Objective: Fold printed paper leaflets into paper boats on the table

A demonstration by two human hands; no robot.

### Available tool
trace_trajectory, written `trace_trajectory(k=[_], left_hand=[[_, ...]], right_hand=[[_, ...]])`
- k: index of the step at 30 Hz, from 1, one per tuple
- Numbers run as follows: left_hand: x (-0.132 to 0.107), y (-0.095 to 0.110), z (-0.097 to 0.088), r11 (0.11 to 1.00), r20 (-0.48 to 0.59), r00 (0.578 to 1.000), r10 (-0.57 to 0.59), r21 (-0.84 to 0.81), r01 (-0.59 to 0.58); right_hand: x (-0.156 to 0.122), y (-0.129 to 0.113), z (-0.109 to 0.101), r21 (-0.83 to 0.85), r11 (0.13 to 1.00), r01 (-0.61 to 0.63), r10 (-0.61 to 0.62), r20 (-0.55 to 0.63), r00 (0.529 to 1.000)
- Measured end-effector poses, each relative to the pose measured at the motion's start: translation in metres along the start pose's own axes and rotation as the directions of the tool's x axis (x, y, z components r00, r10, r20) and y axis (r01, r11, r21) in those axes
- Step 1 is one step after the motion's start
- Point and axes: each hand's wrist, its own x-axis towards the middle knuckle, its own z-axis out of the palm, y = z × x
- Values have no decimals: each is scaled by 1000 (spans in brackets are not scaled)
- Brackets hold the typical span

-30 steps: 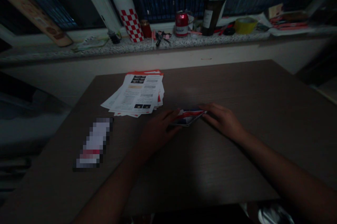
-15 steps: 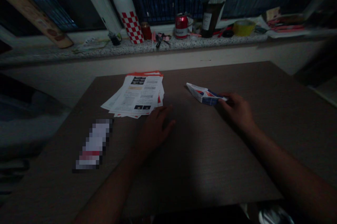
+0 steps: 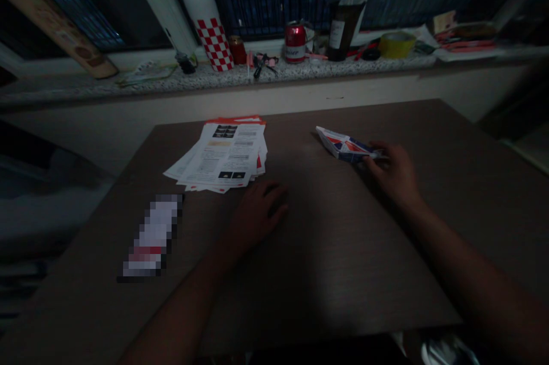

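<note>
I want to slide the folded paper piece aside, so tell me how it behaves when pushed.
The folded paper piece looks thin and light, so it would probably slide easily on the table. Its pointed end sticks out unsupported, so it may crumple under pressure. The right hand grips only one end, so it might pivot.

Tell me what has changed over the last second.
The folded paper went from mid-table, between both hands, away and to the right, held by the right hand alone. The left hand let go and rests on the table near the leaflets, which stayed put.
</note>
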Motion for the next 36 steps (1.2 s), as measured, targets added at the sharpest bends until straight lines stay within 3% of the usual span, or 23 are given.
trace_trajectory(k=[4,6,8,11,14,18,22,27,33,36], left_hand=[[0,-2,1,1000,9,1000,9,3,-9],[-1,-3,1,1000,5,1000,12,4,-12],[-1,-4,2,1000,7,1000,19,1,-19],[-1,-4,2,1000,7,1000,22,-2,-22],[-1,-4,1,1000,6,1000,4,-1,-4],[0,-3,0,1000,9,1000,-16,-17,16],[3,-3,-5,996,5,999,-49,-71,49],[5,-9,-20,989,-77,988,-133,-80,127],[1,-40,-42,959,-182,947,-266,52,279],[-3,-55,-46,931,-170,927,-335,94,353]], right_hand=[[-1,-18,-11,-134,987,90,-100,-67,993],[-5,-29,-14,-93,985,142,-149,-64,987],[-10,-40,-13,12,975,224,-224,29,974],[-20,-52,-5,185,926,328,-367,251,896],[-29,-55,9,308,895,323,-434,436,788],[-35,-47,24,341,887,311,-455,536,711],[-36,-42,26,327,895,304,-443,563,698],[-35,-43,25,329,893,308,-448,564,694],[-36,-41,26,333,888,317,-457,566,686],[-36,-41,26,338,888,310,-456,569,685]])
